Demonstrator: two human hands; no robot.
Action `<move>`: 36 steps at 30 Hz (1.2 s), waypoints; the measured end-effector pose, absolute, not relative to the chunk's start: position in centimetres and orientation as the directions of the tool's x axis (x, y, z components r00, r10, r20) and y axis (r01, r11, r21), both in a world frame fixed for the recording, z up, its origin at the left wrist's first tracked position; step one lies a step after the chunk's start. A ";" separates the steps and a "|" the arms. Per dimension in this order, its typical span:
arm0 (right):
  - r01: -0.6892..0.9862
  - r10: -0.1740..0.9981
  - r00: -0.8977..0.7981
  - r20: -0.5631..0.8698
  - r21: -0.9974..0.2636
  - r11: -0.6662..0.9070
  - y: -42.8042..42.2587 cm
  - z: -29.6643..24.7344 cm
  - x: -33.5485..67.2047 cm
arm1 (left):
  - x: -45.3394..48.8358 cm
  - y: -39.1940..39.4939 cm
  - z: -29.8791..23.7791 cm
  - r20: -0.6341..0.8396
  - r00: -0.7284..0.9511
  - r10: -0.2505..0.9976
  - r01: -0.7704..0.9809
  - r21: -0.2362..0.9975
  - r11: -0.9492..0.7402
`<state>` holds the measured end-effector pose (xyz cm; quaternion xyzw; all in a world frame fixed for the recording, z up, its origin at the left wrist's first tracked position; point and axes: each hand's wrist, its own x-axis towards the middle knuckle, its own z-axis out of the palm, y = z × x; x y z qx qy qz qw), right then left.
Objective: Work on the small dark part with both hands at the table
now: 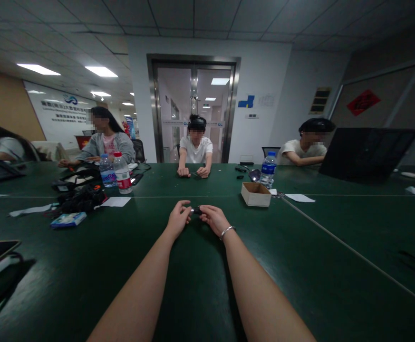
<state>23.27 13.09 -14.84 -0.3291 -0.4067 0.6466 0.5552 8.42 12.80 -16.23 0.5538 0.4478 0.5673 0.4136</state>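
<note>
Small dark object (pixel 196 210) is held left of the open box (pixel 259 200), dark end pinched by the right hand (pixel 213 219), shiny end apparently by the left hand (pixel 178 221). Judged light and stiff, not fragile; shiny end possibly slippery, so dark end best gripped. Behind the box a blue-labelled bottle (pixel 268 169) is seen; farther off, left of the box, a person (pixel 196 149) in white is seen

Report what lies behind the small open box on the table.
Behind the box stands a blue-labelled bottle, with a dark rounded object to its left in the picture. The box hides the strip of table right behind it, so anything small there cannot be seen.
</note>
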 end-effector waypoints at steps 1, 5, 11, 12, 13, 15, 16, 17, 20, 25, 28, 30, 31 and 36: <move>-0.447 0.985 -0.173 0.026 -0.893 -0.054 13.1 -14.8 23.2 | 8.4 12.8 -16.3 0.268 -0.038 0.963 0.028 0.963 -0.267; -0.418 0.977 -0.209 0.031 -0.906 -0.060 12.9 -14.7 23.2 | 8.3 13.0 -16.5 0.286 -0.054 0.957 0.023 0.958 -0.285; -0.384 0.969 -0.244 0.032 -0.921 -0.066 12.7 -14.7 23.2 | 8.0 13.0 -16.2 0.266 -0.114 0.957 -0.034 0.962 -0.272; -0.388 0.971 -0.236 0.025 -0.919 -0.071 12.8 -14.8 23.2 | 8.0 12.9 -16.1 0.283 -0.117 0.952 -0.020 0.958 -0.287; -0.394 0.974 -0.226 0.016 -0.916 -0.076 12.8 -14.8 23.2 | 7.9 12.8 -16.0 0.297 -0.118 0.947 -0.003 0.954 -0.300; -0.411 0.980 -0.201 0.001 -0.908 -0.083 12.9 -14.8 23.2 | 7.8 12.7 -15.9 0.317 -0.112 0.942 0.020 0.948 -0.316; -0.421 0.982 -0.188 -0.004 -0.903 -0.084 13.0 -14.7 23.2 | 7.7 12.7 -15.9 0.324 -0.107 0.940 0.019 0.946 -0.323; -0.432 0.984 -0.176 -0.006 -0.898 -0.083 13.0 -14.7 23.2 | 7.7 12.8 -15.9 0.329 -0.100 0.939 0.007 0.944 -0.330; -0.454 0.988 -0.155 -0.007 -0.887 -0.078 12.9 -14.6 23.1 | 7.6 12.9 -16.0 0.339 -0.066 0.938 -0.062 0.937 -0.343; -0.459 0.989 -0.148 -0.002 -0.886 -0.071 12.9 -14.7 23.2 | 7.6 12.9 -16.0 0.322 -0.018 0.947 -0.159 0.934 -0.320; -0.443 0.987 -0.164 0.003 -0.894 -0.071 13.0 -14.8 23.2 | 7.6 12.8 -15.9 0.294 -0.020 0.956 -0.167 0.941 -0.293; -0.418 0.978 -0.206 0.019 -0.905 -0.071 13.1 -14.9 23.2 | 7.6 12.9 -16.0 0.251 -0.049 0.967 -0.184 0.949 -0.256; -0.401 0.972 -0.234 0.032 -0.913 -0.067 13.1 -15.0 23.2 | 7.6 12.9 -16.0 0.226 -0.069 0.972 -0.199 0.951 -0.235; -0.270 0.951 -0.286 0.120 -0.962 0.040 13.2 -15.6 23.1 | 7.6 13.0 -15.9 0.140 -0.109 0.984 -0.211 0.964 -0.161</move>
